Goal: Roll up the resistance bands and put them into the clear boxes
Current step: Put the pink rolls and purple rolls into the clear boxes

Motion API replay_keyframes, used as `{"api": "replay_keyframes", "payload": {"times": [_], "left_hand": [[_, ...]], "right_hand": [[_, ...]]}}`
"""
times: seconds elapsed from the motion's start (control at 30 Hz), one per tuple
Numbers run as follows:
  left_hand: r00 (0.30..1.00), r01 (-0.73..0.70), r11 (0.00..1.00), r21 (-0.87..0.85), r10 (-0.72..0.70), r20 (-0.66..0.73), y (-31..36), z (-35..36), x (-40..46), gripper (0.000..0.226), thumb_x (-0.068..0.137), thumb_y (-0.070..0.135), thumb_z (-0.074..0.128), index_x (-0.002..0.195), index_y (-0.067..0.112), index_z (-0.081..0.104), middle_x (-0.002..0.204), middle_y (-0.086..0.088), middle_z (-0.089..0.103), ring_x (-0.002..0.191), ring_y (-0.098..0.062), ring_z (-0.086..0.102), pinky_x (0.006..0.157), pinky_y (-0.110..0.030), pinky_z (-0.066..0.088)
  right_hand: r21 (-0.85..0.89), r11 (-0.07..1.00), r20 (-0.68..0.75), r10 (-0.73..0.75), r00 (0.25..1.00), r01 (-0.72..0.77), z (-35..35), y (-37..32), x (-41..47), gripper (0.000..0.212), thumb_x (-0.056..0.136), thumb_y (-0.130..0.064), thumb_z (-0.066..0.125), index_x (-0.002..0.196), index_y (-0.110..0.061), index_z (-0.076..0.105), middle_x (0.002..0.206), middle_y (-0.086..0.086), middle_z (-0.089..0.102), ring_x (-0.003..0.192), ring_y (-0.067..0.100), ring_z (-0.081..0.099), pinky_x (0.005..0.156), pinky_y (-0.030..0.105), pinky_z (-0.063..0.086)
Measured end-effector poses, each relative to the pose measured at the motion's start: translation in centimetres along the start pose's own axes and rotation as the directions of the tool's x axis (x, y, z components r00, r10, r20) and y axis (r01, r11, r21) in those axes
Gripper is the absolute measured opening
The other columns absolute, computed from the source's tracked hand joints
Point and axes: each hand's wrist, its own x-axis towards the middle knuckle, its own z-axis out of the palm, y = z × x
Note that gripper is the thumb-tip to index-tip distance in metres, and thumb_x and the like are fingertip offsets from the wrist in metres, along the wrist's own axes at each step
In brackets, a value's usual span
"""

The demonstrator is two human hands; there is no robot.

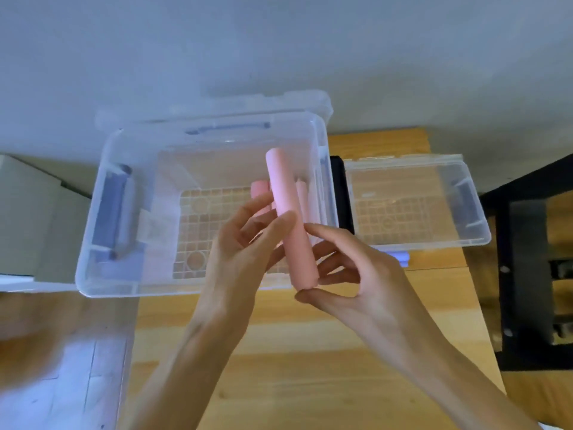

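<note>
Both hands are holding one rolled pink band (293, 225) above the near right part of the larger clear box (93, 243), which is sitting on the wooden desk (310, 352). The left hand (238, 252) is gripping the roll at mid-length, thumb over its front. The right hand (356, 274) is pinching the lower end between thumb and fingers. Other pink rolls (259, 189) are lying inside the box by its right wall. A second, shallower clear box (477, 209) is standing just to the right. Recommendation: keeping pressure on the loose edge so the roll cannot unwind, lowering it flat beside the stored rolls, and releasing only once the neighbours are bracing it.
</note>
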Motion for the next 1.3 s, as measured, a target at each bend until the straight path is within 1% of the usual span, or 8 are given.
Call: {"api": "replay_keyframes", "payload": {"times": [0.13, 0.3, 0.37, 0.53, 0.67, 0.87, 1.0, 1.3], "left_hand": [[0.998, 0.062, 0.997, 0.054, -0.06, -0.035, 1.2, -4.8, 2.9, 0.041, 0.085, 0.02, 0.071, 0.125, 0.018, 0.06, 0.104, -0.004, 0.075, 0.097, -0.018, 0.073, 0.079, -0.027, 0.059], [0.968, 0.25, 0.957, 0.147, -0.245, -0.054, -0.1, -9.9, 8.4, 0.04, 0.092, 0.017, 0.068, 0.13, 0.013, 0.059, 0.109, -0.007, 0.074, 0.097, -0.021, 0.073, 0.089, -0.038, 0.059], [0.952, 0.306, 0.933, 0.19, -0.301, -0.056, -1.0, -11.3, 10.6, 0.042, 0.093, 0.016, 0.066, 0.133, 0.009, 0.056, 0.112, -0.01, 0.072, 0.097, -0.022, 0.073, 0.085, -0.037, 0.06], [0.909, 0.416, 0.886, 0.206, -0.406, -0.089, -3.3, -13.3, 15.5, 0.037, 0.092, 0.005, 0.065, 0.128, 0.001, 0.06, 0.111, -0.011, 0.071, 0.096, -0.019, 0.071, 0.067, -0.024, 0.061], [0.871, 0.492, 0.853, 0.176, -0.479, -0.111, -5.0, -13.6, 19.0, 0.041, 0.089, -0.003, 0.065, 0.13, -0.002, 0.059, 0.117, -0.015, 0.068, 0.093, -0.021, 0.068, 0.062, -0.023, 0.058], [0.883, 0.467, 0.811, 0.353, -0.45, -0.136, -8.3, -12.7, 21.4, 0.051, 0.088, -0.002, 0.067, 0.136, 0.003, 0.052, 0.124, -0.015, 0.062, 0.108, -0.029, 0.063, 0.091, -0.037, 0.054], [0.904, 0.427, 0.801, 0.42, -0.381, -0.193, -10.0, -12.1, 22.1, 0.051, 0.085, 0.0, 0.07, 0.131, 0.006, 0.051, 0.127, -0.016, 0.059, 0.11, -0.031, 0.062, 0.096, -0.043, 0.053], [0.933, 0.359, 0.752, 0.553, -0.298, -0.201, -11.0, -11.5, 22.4, 0.044, 0.085, 0.008, 0.07, 0.125, 0.011, 0.053, 0.107, -0.004, 0.063, 0.1, -0.026, 0.064, 0.089, -0.041, 0.055]], "right_hand": [[-0.121, 0.992, 0.056, -0.038, 0.998, 0.045, 3.8, -1.0, 4.5, 0.066, 0.074, -0.011, 0.085, 0.123, -0.042, 0.054, 0.089, -0.015, 0.065, 0.089, 0.004, 0.063, 0.079, 0.013, 0.049], [-0.354, 0.932, 0.157, -0.03, 0.987, 0.084, 7.6, -0.5, 10.1, 0.056, 0.079, -0.022, 0.08, 0.129, -0.029, 0.055, 0.089, -0.018, 0.056, 0.079, 0.005, 0.057, 0.074, 0.023, 0.05], [-0.477, 0.866, 0.225, -0.045, 0.973, 0.151, 8.8, 0.1, 12.3, 0.052, 0.083, -0.026, 0.076, 0.129, -0.025, 0.053, 0.09, -0.02, 0.051, 0.078, 0.0, 0.053, 0.066, 0.016, 0.044], [-0.745, 0.643, 0.291, 0.073, 0.954, 0.178, 11.9, 2.3, 16.9, 0.036, 0.093, -0.028, 0.064, 0.121, -0.013, 0.048, 0.101, 0.0, 0.065, 0.087, 0.022, 0.064, 0.058, 0.028, 0.036], [-0.669, 0.743, 0.289, 0.223, 0.931, 0.03, 13.0, 4.2, 19.1, 0.03, 0.097, -0.02, 0.056, 0.125, -0.01, 0.049, 0.097, 0.004, 0.067, 0.081, 0.021, 0.064, 0.054, 0.022, 0.04], [-0.582, 0.789, 0.284, 0.426, 0.859, -0.198, 13.2, 5.8, 20.1, 0.04, 0.097, -0.013, 0.054, 0.135, -0.009, 0.044, 0.12, 0.009, 0.061, 0.093, 0.019, 0.056, 0.064, 0.021, 0.045], [-0.584, 0.775, 0.27, 0.464, 0.844, -0.239, 13.4, 6.7, 20.3, 0.043, 0.098, -0.013, 0.052, 0.139, -0.01, 0.041, 0.127, 0.008, 0.057, 0.11, 0.025, 0.059, 0.078, 0.027, 0.044], [-0.638, 0.727, 0.19, 0.466, 0.864, -0.252, 13.3, 8.0, 20.7, 0.031, 0.095, -0.011, 0.051, 0.126, -0.009, 0.052, 0.11, 0.009, 0.065, 0.1, 0.026, 0.063, 0.083, 0.034, 0.051]]}}
